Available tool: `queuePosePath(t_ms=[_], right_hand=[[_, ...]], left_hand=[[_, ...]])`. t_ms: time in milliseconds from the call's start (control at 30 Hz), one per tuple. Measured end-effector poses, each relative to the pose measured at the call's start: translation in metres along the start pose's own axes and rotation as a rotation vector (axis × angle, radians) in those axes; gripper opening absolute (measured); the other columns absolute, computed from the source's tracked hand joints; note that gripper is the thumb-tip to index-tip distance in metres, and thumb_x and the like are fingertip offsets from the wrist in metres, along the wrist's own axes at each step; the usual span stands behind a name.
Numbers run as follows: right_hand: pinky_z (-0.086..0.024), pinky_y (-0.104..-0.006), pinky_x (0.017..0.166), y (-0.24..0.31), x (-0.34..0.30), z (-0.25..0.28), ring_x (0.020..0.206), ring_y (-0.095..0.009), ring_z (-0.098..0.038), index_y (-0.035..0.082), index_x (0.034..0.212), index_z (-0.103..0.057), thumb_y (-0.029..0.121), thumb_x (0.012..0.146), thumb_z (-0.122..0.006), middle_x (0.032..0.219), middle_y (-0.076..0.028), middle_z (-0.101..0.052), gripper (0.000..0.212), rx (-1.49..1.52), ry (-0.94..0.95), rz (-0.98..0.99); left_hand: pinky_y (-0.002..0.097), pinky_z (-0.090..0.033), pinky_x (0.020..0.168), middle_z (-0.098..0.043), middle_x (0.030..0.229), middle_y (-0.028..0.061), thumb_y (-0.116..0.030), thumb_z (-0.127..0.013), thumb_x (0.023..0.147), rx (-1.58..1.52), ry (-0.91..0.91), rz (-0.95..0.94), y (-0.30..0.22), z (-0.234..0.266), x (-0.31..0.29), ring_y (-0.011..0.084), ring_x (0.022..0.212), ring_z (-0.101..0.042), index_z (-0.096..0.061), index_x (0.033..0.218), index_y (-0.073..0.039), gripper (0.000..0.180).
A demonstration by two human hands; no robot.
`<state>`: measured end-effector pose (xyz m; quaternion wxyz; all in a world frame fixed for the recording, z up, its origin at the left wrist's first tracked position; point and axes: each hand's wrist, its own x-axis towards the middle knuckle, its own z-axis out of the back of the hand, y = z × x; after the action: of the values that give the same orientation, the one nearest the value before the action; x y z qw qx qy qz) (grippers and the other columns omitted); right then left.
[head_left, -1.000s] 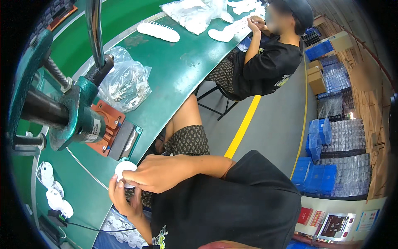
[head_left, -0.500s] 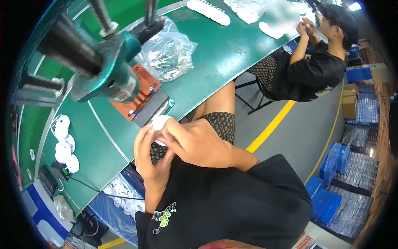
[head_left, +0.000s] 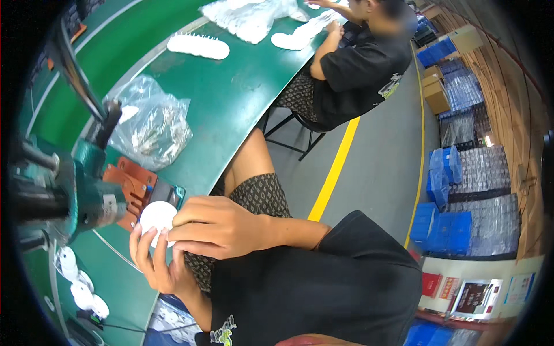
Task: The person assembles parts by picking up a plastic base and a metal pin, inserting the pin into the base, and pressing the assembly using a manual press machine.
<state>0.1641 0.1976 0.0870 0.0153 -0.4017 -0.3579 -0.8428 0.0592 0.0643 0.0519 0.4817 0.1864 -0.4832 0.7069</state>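
Note:
A white round disc (head_left: 157,217) sits between my two hands, in front of the press fixture, with its flat face showing. My left hand (head_left: 164,268) grips its lower edge, the fingertips bent up against the face. From the right, my right hand (head_left: 222,226) closes on the same disc, fingers curled over its right side; its thumb is hidden. Right behind the disc is an orange-red metal fixture (head_left: 128,187) with a dark block (head_left: 164,193), under the teal press (head_left: 86,193).
On the green table (head_left: 222,86) lie a clear bag of thin metal parts (head_left: 153,130), a row of white discs (head_left: 199,46) and several more discs (head_left: 82,295). A co-worker (head_left: 363,69) sits at the far right. Blue boxes (head_left: 441,228) stand beyond the aisle.
My view has swung to the right, so the press and table sit farther left. The disc, held in both hands, now shows more of its face. The co-worker's hands have moved apart.

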Motion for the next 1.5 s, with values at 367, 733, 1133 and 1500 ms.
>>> queuePosePath(t_ms=[367,733,1133,1500], right_hand=[[-0.052,-0.0355,0.065,-0.026,-0.048,0.005,0.068,-0.026,-0.066,0.003,0.105,-0.066,0.013,0.092,-0.062,0.093,-0.016,-0.069,0.017,0.075,-0.054,-0.484],[-0.034,-0.0487,0.108,0.027,0.174,0.09,0.134,-0.04,-0.036,0.003,0.144,-0.039,0.026,0.086,-0.069,0.149,-0.025,-0.028,0.069,-0.049,-0.505,0.411],[-0.034,-0.0391,0.056,0.041,0.124,0.074,0.057,-0.024,-0.043,0.002,0.06,-0.039,0.01,0.091,-0.056,0.061,-0.007,-0.04,0.036,0.436,-0.467,0.367],[-0.043,-0.0348,0.096,0.046,0.156,0.078,0.108,-0.024,-0.054,-0.001,0.132,-0.044,0.015,0.096,-0.052,0.112,-0.013,-0.054,0.04,0.572,-0.48,0.343]], left_hand=[[0.0507,-0.045,0.099,-0.063,0.116,0.0223,-0.009,-0.07,0.087,0.349,-0.126,-0.041,0.051,-0.032,0.014,0.0394,0.11,-0.058,-0.07,0.105,0.003,0.022],[0.0508,-0.034,0.109,-0.052,0.126,0.0286,-0.026,-0.066,0.091,0.67,0.094,-0.098,0.059,-0.015,0.024,0.0446,0.119,-0.05,-0.055,0.123,0.01,0.05],[0.0521,-0.033,0.109,-0.055,0.125,0.0286,-0.031,-0.079,0.081,0.091,0.153,0.168,0.077,-0.013,0.038,0.0456,0.122,-0.047,-0.055,0.123,0.007,0.061],[0.046,-0.04,0.107,-0.048,0.135,0.0253,-0.005,-0.076,0.078,0.005,0.016,0.132,0.118,-0.036,0.031,0.0386,0.125,-0.048,-0.047,0.132,0.008,0.063]])
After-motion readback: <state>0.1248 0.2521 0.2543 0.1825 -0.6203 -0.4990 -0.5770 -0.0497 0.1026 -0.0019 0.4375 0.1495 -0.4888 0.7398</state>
